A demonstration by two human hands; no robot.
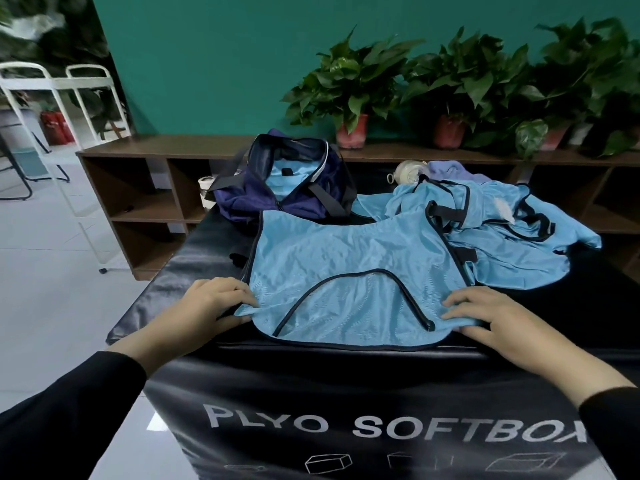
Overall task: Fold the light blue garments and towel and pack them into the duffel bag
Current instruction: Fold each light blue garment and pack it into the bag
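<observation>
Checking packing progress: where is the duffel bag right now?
In the head view, the navy duffel bag sits open at the plyo box's far left, behind the spread vest.

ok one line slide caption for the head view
Both hands grip a light blue vest beside the open duffel bag.

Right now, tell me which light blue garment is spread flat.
The bib under both hands, left hand and right hand; the heap to its right lies crumpled.

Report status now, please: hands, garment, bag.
Left hand and right hand pinch near corners of flat vest. Duffel bag open, blue fabric inside. Unfolded pile right, nothing blocking.
</observation>
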